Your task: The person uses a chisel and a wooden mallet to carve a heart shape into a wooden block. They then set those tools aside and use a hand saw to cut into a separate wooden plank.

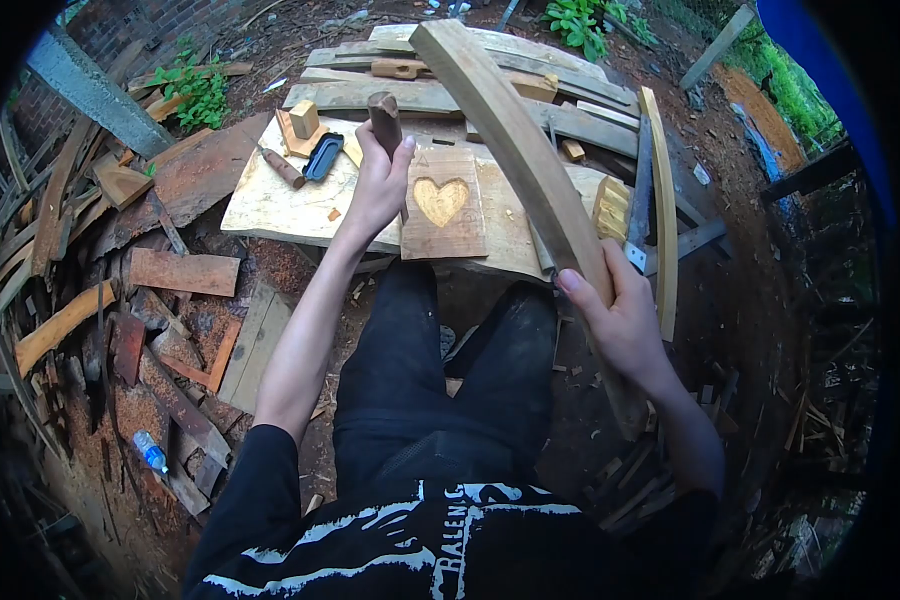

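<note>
My left hand is wrapped round the wooden handle of a chisel, held upright at the left edge of a brown board. A pale heart-shaped recess is carved in that board, which lies on the near edge of the workbench. My right hand grips a long, slightly curved wooden bar. The bar slants from above the bench's far side down past my right hand. Whether the chisel's tip touches the board cannot be made out.
On the bench's left lie a black tray-like case, a wooden-handled tool and a small block. Planks are stacked behind. A curved strip stands at the right. Scrap wood and a bottle lie on the ground.
</note>
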Demonstrator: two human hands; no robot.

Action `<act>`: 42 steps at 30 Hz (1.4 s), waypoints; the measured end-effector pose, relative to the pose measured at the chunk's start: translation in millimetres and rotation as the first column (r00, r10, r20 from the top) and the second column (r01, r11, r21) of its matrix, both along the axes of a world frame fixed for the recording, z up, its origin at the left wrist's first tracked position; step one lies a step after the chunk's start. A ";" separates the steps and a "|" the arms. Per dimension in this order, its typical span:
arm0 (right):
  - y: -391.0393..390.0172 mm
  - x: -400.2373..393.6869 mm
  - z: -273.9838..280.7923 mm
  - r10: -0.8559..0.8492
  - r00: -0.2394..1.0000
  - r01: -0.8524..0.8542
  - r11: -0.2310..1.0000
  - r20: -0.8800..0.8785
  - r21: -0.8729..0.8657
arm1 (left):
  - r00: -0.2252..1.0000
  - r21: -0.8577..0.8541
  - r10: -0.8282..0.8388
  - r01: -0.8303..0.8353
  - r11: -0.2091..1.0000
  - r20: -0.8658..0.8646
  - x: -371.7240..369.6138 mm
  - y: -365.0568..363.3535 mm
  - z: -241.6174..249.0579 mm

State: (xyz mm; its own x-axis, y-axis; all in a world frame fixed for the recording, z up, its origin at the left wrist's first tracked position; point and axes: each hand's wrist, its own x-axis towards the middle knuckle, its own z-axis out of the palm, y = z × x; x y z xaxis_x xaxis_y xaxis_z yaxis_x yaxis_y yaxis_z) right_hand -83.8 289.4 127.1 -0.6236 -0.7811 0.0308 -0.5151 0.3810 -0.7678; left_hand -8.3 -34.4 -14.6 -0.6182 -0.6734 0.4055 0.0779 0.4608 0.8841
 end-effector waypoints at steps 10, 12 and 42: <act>-7.1 -2.2 -5.5 -0.010 0.997 0.009 1.000 0.070 0.009 | 1.000 -0.010 -0.009 0.009 1.000 0.000 -2.7 5.6 2.9; -8.4 -2.3 -7.1 -0.002 0.998 0.002 1.000 0.069 -0.013 | 1.000 -0.049 0.000 0.000 0.999 0.000 -2.8 7.5 4.8; -21.4 0.8 -9.7 0.016 0.997 -0.014 0.999 0.070 -0.031 | 0.995 0.057 0.101 -0.102 0.993 0.019 0.0 12.8 4.8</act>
